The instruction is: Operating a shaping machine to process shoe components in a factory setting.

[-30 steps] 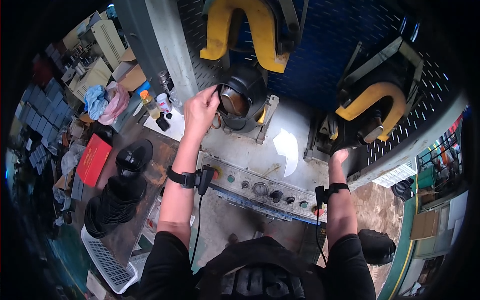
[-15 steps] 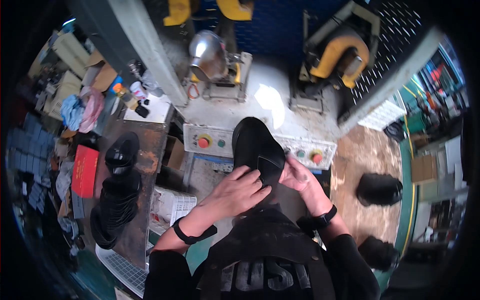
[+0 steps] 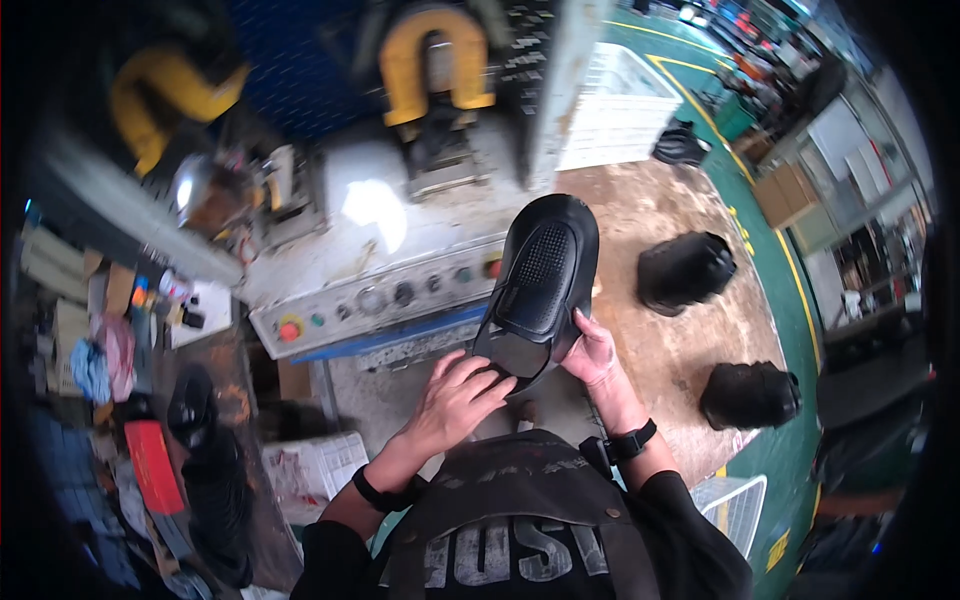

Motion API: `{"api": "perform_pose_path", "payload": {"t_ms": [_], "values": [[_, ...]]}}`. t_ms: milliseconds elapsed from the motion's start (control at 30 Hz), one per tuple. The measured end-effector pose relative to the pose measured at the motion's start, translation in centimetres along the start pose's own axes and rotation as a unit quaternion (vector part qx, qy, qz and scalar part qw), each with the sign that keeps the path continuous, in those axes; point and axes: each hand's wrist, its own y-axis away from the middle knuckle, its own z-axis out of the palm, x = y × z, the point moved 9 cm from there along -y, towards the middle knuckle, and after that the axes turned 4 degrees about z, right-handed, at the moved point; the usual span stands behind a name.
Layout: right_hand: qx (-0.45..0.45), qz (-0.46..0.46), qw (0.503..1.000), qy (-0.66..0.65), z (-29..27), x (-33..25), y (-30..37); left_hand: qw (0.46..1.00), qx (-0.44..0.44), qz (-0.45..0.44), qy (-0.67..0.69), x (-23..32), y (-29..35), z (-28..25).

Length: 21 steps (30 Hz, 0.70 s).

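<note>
A black shoe upper (image 3: 541,262) is held up in front of me, its toe pointing away and its dotted, perforated panel facing up. At its right edge my right hand (image 3: 597,358) is closed on it, thumb along the side. The fingers of my left hand (image 3: 456,398) bend over its near left edge, by the opening, and appear to grip it; the thumb is hidden.
A machine with a button panel (image 3: 390,293) and yellow U-shaped clamps (image 3: 438,60) stands ahead. On the wooden table (image 3: 610,205) at right lie stacks of black uppers (image 3: 685,272). More black uppers (image 3: 215,500) and a red box (image 3: 153,467) are at left.
My view has swung to the right, toward the wooden table. The upper has turned over in my hands, from its smooth stitched side to its perforated panel.
</note>
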Motion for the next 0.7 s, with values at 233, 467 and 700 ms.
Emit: {"api": "perform_pose_path", "payload": {"t_ms": [233,467,700], "values": [[-0.036,-0.197,0.979,0.025,-4.4,-16.1,10.4,0.983,0.016,0.154,0.099,5.4,-13.8,7.8],[0.188,-0.411,0.885,0.114,-10.2,-31.8,19.8,0.967,0.052,0.165,0.189,7.8,-30.8,19.2],[0.436,-0.441,0.63,0.468,-10.7,-31.2,20.1,0.951,-0.018,0.09,0.294,5.6,-34.7,27.4]]}}
